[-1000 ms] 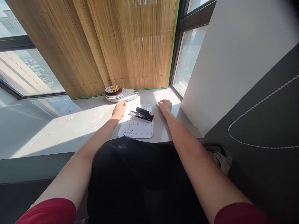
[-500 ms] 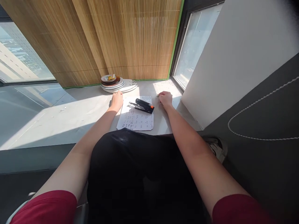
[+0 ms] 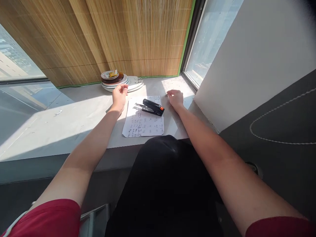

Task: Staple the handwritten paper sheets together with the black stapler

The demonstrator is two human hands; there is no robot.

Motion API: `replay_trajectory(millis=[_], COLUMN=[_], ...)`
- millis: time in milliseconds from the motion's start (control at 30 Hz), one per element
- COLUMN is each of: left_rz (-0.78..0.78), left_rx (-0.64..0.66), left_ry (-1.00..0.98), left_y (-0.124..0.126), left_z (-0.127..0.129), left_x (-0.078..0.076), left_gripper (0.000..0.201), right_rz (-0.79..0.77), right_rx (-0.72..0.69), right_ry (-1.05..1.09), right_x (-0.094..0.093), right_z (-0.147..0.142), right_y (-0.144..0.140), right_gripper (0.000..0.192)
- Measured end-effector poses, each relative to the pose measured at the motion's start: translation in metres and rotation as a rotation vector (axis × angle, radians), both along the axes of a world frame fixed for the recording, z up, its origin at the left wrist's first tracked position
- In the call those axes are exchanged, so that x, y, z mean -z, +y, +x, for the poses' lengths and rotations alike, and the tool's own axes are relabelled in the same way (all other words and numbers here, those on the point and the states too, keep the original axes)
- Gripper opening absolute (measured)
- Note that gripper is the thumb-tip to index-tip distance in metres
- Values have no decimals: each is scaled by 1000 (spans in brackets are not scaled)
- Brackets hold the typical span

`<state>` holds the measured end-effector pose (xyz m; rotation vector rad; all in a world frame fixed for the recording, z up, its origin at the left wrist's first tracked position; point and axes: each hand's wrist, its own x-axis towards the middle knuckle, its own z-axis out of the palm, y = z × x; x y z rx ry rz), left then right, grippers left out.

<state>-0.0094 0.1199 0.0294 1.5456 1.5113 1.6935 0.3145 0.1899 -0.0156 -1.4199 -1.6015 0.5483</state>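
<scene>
Lying splayed | black stapler (image 3: 156, 108) | orange-marked end | atop handwritten paper (image 3: 151, 127)

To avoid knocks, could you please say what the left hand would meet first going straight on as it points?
The left hand would likely meet the stacked plates first, though depth is unclear.

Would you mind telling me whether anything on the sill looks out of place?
A few things, mildly: the stapler lies spread open and aslant on the paper, rather than closed; small scraps litter the sill at left, like debris; and a yellow item tops the stacked plates, unusual beside stationery.
</scene>
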Motion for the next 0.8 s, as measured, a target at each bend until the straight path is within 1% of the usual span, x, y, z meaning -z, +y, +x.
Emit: replay_trajectory(millis=[133, 233, 300, 333, 400, 500, 600, 633, 700, 800], left_rz=[-7, -3, 7, 6, 0, -22, -77, -95, -110, -116], left_rx=[127, 257, 322, 332, 314, 288, 317, 340, 399, 480], left_ry=[15, 47, 89, 116, 161, 185, 206, 209, 220, 269], left_y=[-12, -21, -26, -27, -28, -27, -28, -29, -32, -36], left_z=[21, 32, 33, 31, 23, 10, 3, 2, 2, 4], left_x=[-1, 0, 0, -1, -4, -8, -10, -11, -11, -12], left_gripper=[7, 15, 21, 24, 28, 34, 38, 38, 36, 33], right_rz=[7, 11, 3, -5, -33, -61, 22, 59, 107, 130], right_rx=[14, 30, 13, 0, -16, 5, -10, -45, -181, -504], right_ry=[-11, -27, -24, -16, 11, 75, 131, 139, 136, 76], right_x=[1, 0, -1, -2, -4, -7, -16, -20, -30, -44], right_z=[1, 2, 3, 2, 1, 0, 0, -1, -5, -18], right_y=[0, 0, -1, -2, -4, -6, -12, -17, -29, -54], right_gripper=[24, 23, 23, 22, 21, 18, 15, 15, 19, 28])
